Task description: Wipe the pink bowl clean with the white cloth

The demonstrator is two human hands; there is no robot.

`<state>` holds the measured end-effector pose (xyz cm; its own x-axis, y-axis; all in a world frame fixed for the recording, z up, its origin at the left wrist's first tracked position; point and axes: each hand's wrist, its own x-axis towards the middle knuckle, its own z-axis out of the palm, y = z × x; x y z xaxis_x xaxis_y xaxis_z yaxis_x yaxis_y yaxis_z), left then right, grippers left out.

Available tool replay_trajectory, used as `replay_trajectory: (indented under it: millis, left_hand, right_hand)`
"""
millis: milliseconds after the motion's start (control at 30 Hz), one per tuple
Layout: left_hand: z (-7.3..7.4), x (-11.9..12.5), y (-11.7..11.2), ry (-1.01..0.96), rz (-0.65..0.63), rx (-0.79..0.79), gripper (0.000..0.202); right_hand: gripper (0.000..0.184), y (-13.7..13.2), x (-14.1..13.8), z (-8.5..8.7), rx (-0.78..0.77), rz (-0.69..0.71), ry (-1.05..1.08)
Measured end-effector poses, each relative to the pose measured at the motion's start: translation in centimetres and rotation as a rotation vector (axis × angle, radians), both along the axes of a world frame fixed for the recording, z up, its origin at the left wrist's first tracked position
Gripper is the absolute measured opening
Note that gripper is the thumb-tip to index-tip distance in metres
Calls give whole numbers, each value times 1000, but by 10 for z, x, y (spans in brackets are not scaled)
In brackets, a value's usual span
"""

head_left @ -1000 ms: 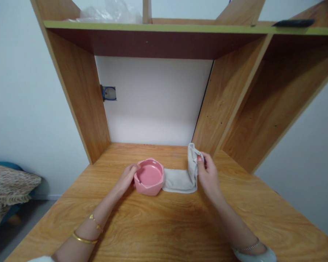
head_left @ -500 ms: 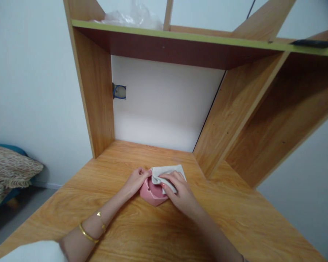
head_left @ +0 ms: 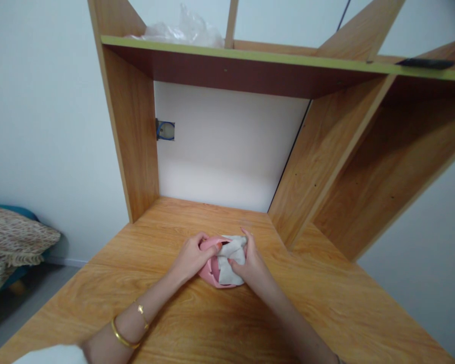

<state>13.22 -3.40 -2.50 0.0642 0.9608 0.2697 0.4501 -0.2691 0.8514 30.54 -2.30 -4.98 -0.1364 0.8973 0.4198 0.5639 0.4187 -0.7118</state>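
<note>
Fingers [head_left: 201,242] of the left hand [head_left: 189,259] clamp the pink bowl [head_left: 208,273] tilted, seemingly so the right hand [head_left: 255,266], fingers pinched on the cloth [head_left: 227,261], reaches inside.

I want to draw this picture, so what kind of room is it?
Probably a bedroom or study at home: a wooden desk with a shelf above, and a patterned blanket at the left. The left hand holds a pink dish, the right hand a cloth.
</note>
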Motion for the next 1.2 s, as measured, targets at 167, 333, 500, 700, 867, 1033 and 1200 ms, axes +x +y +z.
replay_trajectory:
  millis: [167,333,500,700,867,1033,1200]
  left_hand:
    - [14,8,-12,72,-68,51,35]
    - [7,7,-10,-27,-117,90,44]
    - [-9,1,-5,-119,-63,63,59]
    - [-16,20,-18,-284,-309,105,75]
    - [-15,28,-22,-259,-199,62,68]
    - [-10,22,-20,-90,-153,15,66]
    - [-4,16,-23,86,-116,104,69]
  right_hand:
    - [70,-3,3,6,-121,-46,-71]
    - [60,-6,6,7,-98,-137,-149]
    - [58,-3,7,1,-63,-183,-64]
    - [49,3,4,-3,-80,-129,299]
    - [44,5,2,-2,-114,-61,376]
    - [61,10,8,1,-190,-169,303]
    - [68,4,13,11,-120,-260,116]
